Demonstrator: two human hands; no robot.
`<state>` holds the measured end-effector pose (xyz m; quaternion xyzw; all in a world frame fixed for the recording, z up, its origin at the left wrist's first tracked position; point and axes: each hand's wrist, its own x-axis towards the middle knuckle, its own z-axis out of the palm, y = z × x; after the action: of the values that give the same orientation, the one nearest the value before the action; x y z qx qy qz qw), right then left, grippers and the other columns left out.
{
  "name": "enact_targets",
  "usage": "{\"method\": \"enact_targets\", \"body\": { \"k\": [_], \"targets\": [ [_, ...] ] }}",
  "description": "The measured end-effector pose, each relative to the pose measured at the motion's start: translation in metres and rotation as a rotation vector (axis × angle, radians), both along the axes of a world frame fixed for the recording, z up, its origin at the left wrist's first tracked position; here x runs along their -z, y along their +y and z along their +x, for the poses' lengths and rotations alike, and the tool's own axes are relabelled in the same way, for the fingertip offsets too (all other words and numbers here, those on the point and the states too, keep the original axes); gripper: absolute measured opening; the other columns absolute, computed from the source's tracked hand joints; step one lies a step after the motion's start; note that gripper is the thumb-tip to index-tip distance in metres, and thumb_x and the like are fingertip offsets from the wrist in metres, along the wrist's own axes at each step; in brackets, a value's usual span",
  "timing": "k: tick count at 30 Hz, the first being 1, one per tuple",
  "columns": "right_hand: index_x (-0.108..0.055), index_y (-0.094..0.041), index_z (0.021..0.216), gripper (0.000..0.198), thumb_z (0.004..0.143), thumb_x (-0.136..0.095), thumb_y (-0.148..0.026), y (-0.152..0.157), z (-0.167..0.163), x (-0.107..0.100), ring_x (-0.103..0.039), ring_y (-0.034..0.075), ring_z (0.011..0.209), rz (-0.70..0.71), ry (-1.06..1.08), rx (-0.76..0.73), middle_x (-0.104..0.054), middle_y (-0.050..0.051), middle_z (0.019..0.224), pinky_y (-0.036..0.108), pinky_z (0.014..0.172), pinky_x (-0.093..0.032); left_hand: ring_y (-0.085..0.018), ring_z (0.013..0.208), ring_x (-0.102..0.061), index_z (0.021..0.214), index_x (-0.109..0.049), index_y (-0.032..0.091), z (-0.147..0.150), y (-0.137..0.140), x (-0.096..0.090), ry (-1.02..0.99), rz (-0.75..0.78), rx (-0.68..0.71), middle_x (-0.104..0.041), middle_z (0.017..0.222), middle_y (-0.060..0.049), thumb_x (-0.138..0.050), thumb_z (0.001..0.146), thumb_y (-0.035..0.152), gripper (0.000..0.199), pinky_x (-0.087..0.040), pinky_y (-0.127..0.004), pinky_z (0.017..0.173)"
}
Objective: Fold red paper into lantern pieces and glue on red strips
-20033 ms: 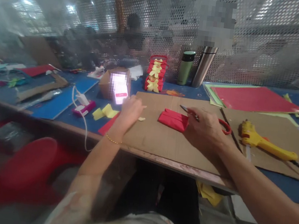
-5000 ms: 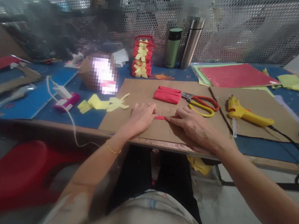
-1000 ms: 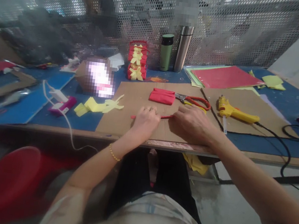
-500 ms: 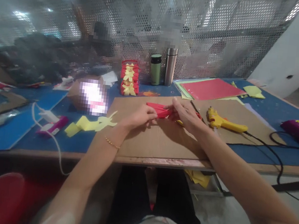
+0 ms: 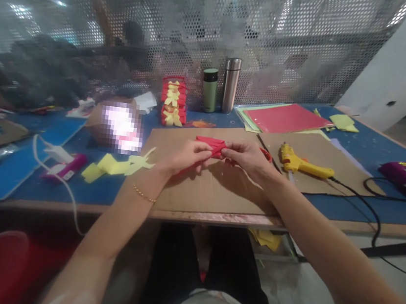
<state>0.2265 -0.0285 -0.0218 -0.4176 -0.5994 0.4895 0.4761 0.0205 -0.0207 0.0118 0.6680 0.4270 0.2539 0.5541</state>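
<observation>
A folded piece of red paper (image 5: 210, 140) is held between both hands above the brown cardboard sheet (image 5: 220, 193). My left hand (image 5: 192, 158) is closed on its left and lower part, fingers bent around it. My right hand (image 5: 244, 158) pinches the paper's right end between thumb and fingers. Part of the paper is hidden behind the fingers. Just right of my right hand lie red-handled scissors (image 5: 266, 155), partly covered by it. Farther right a yellow glue gun (image 5: 306, 166) rests on the cardboard, its black cord running off to the right.
Yellow paper strips (image 5: 112, 165) and a purple power strip (image 5: 65, 167) lie on the left. At the back stand a red paper piece with yellow bows (image 5: 173, 100), a green cup (image 5: 209, 91) and a steel flask (image 5: 231, 86). Red sheets (image 5: 288, 118) are stacked at back right.
My right hand has closed onto the right end of the red paper, its fingers now pinching it. The two hands keep the paper at about the same spot, and the view has shifted slightly.
</observation>
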Motion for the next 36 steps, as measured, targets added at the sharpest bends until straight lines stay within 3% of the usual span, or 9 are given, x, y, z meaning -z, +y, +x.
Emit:
{"method": "enact_targets", "body": {
  "k": [4, 8, 16, 23, 36],
  "targets": [
    [-0.067, -0.018, 0.065, 0.033, 0.07, -0.08, -0.049, -0.002, -0.006, 0.003, -0.048, 0.01, 0.053, 0.022, -0.051, -0.015, -0.059, -0.002, 0.057, 0.026, 0.053, -0.037, -0.007, 0.047, -0.055, 0.077, -0.06, 0.017, 0.006, -0.006, -0.001, 0.045, 0.0, -0.029, -0.062, 0.065, 0.001, -0.053, 0.108, 0.03, 0.035, -0.044, -0.022, 0.043],
    [-0.067, -0.019, 0.065, 0.033, 0.072, -0.078, -0.049, -0.006, -0.009, 0.002, -0.049, 0.01, 0.053, 0.028, -0.06, -0.016, -0.059, -0.002, 0.057, 0.027, 0.053, -0.037, -0.006, 0.044, -0.05, 0.078, -0.062, 0.016, 0.01, -0.011, -0.002, 0.058, 0.013, -0.051, -0.059, 0.063, 0.002, -0.051, 0.108, 0.026, 0.033, -0.039, -0.02, 0.042],
    [-0.065, -0.019, 0.06, 0.033, 0.068, -0.08, -0.048, -0.007, -0.007, -0.003, -0.045, 0.01, 0.052, -0.018, -0.048, -0.031, -0.055, -0.002, 0.054, 0.027, 0.052, -0.034, -0.003, 0.045, -0.046, 0.075, -0.064, 0.014, 0.009, -0.003, 0.007, 0.016, 0.116, 0.047, -0.058, 0.062, 0.002, -0.054, 0.105, 0.02, 0.032, -0.034, -0.017, 0.044],
    [-0.066, -0.019, 0.061, 0.029, 0.071, -0.078, -0.044, -0.015, -0.008, -0.006, -0.049, 0.011, 0.055, -0.024, -0.012, -0.036, -0.06, -0.001, 0.058, 0.027, 0.055, -0.037, -0.003, 0.045, -0.047, 0.073, -0.064, 0.013, 0.009, -0.006, 0.001, 0.035, 0.094, 0.022, -0.06, 0.061, 0.002, -0.054, 0.102, 0.013, 0.031, -0.035, -0.016, 0.044],
    [-0.064, -0.019, 0.059, 0.038, 0.08, -0.075, -0.048, -0.016, -0.008, -0.003, -0.051, 0.011, 0.055, -0.03, 0.024, -0.015, -0.059, 0.001, 0.058, 0.027, 0.056, -0.038, -0.005, 0.045, -0.049, 0.075, -0.064, 0.015, 0.011, -0.012, -0.006, 0.05, 0.032, 0.0, -0.059, 0.061, 0.003, -0.057, 0.103, 0.017, 0.029, -0.039, -0.018, 0.043]
  ]
}}
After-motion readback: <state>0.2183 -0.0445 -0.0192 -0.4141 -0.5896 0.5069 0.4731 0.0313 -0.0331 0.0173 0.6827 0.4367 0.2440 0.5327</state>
